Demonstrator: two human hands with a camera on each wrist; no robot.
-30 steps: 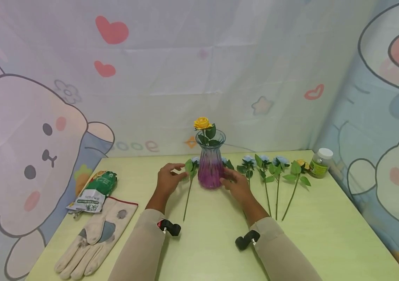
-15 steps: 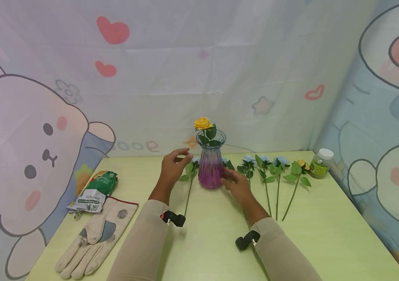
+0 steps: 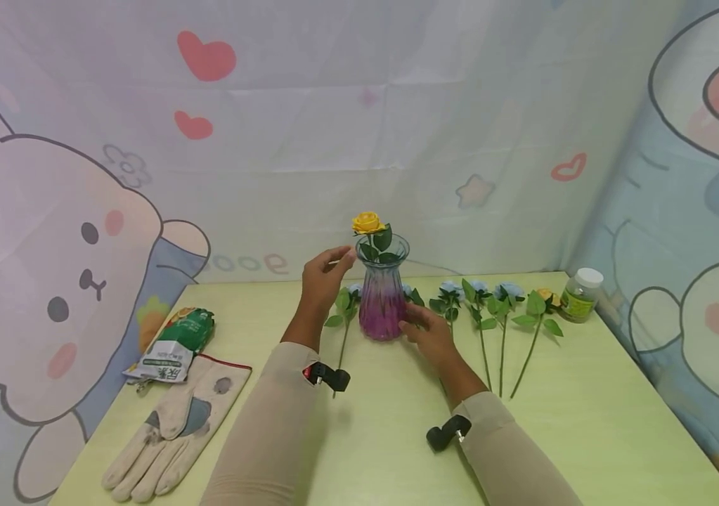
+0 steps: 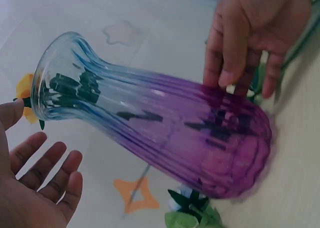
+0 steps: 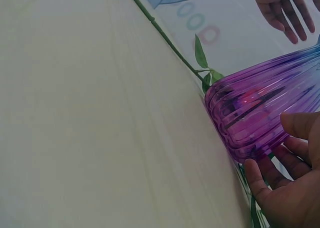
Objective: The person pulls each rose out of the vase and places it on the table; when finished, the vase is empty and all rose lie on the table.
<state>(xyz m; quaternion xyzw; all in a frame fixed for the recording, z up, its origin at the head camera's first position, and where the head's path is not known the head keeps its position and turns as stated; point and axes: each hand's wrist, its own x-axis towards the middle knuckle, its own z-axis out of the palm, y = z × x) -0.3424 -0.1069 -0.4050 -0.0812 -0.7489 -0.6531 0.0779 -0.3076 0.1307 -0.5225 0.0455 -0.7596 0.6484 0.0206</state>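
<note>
A ribbed glass vase [image 3: 381, 313], blue at the rim and purple below, stands upright on the table. One yellow rose [image 3: 368, 223] leans in its mouth, dark leaves showing above the rim. My left hand [image 3: 322, 281] is raised just left of the rim, its fingers loosely bent and holding nothing; the left wrist view shows its thumb close to the rose. Low on the vase's right side, my right hand [image 3: 431, 334] holds it lightly, thumb in front and fingers reaching round behind. A blue flower with green leaves [image 3: 344, 302] lies just left of the vase.
Several blue flowers [image 3: 508, 289] lie in a row at right, beside a yellow one [image 3: 547, 296]. A white-capped jar [image 3: 580, 295] stands at the back right corner. At left are a green and white packet [image 3: 177, 344] and a work glove [image 3: 182, 425]. A printed cloth hangs behind.
My left hand has risen from beside the lying blue flower, moving up and right to the vase's rim. The right hand has kept its place on the vase.
</note>
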